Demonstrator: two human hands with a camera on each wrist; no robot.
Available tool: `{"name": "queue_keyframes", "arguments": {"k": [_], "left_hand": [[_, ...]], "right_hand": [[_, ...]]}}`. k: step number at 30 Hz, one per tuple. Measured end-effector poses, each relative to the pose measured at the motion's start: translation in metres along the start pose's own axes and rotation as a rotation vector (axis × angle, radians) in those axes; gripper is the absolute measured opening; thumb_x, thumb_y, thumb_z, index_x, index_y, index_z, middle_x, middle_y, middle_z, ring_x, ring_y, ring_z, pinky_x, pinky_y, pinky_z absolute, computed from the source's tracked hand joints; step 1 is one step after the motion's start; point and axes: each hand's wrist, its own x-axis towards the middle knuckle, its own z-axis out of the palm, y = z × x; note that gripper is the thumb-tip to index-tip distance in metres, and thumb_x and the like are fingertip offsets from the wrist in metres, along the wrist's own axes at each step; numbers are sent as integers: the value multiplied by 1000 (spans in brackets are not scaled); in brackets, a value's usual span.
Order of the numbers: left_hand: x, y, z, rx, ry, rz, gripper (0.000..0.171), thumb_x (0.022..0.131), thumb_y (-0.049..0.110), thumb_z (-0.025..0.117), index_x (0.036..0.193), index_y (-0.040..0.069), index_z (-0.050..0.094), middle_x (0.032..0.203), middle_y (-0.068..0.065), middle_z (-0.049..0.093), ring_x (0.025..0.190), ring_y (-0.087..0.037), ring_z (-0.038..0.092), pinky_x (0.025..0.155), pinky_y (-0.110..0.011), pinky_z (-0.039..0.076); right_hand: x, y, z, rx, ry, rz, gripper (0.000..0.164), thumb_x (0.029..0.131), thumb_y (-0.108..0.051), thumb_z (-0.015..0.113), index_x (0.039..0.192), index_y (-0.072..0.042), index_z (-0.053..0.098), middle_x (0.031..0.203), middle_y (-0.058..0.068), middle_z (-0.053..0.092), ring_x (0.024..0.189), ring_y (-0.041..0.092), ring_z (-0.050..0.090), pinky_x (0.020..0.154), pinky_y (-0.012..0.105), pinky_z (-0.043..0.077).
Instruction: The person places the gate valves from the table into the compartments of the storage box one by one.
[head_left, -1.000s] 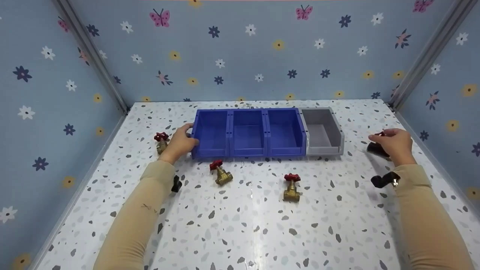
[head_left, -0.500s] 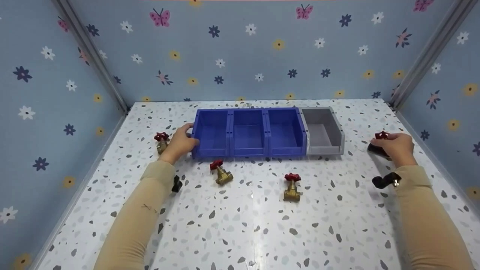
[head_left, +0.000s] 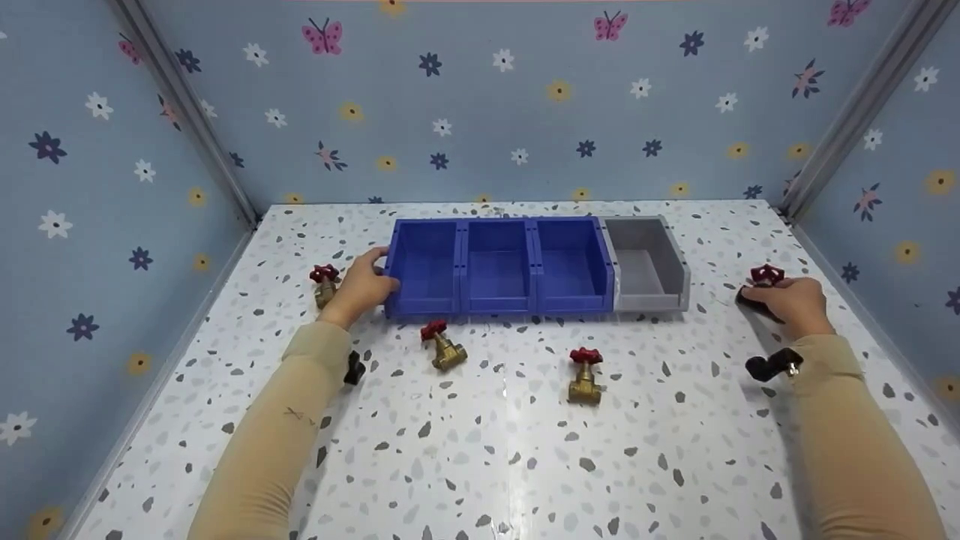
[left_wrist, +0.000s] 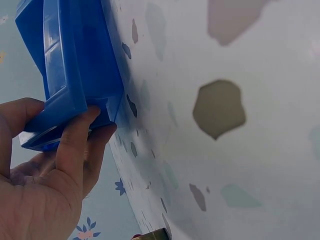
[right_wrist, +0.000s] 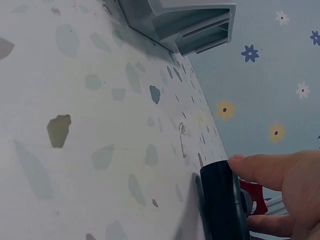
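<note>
My left hand (head_left: 364,286) grips the left side wall of the leftmost blue storage bin (head_left: 424,266). In the left wrist view its fingers (left_wrist: 75,145) curl about the bin's edge. Three blue bins and one grey bin (head_left: 643,262) stand joined in a row. At the right, my right hand (head_left: 799,304) pinches a valve with a black cylindrical body (head_left: 756,298) and a red handwheel (head_left: 767,275). In the right wrist view the thumb tip touches the end of the black cylinder (right_wrist: 222,200), and another finger reaches past the red wheel, partly hidden.
Two brass valves with red handwheels, one left of centre (head_left: 448,352) and one right of centre (head_left: 584,379), lie on the speckled table (head_left: 510,457). Another brass valve (head_left: 325,287) sits beside my left forearm. Flowered wall panels (head_left: 480,112) enclose the table's back and sides.
My right hand has shifted slightly down and right, and the red handwheel has come into fuller view above it. My left hand and the bins stay in place.
</note>
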Motion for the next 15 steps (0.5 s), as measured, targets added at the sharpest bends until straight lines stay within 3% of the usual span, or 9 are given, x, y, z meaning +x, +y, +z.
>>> {"name": "queue_keyframes", "arguments": {"k": [8,15], "left_hand": [[0,1,1,11,5,-7,78,93,2,56,169,6,35,150,-34,57,133,-42,60,112,-55,56],[0,0,0,20,11,0,77,95,2,57,168,6,36,150,-34,57,135,-42,59,113,-55,55]], "right_hand": [[5,2,0,30,-33,23,76,97,-37,81,150,7,49,166,29,39,130,27,50,89,26,50],[9,3,1,15,-55,29,88,97,-41,81,158,10,41,168,30,35,133,29,48,92,26,49]]}}
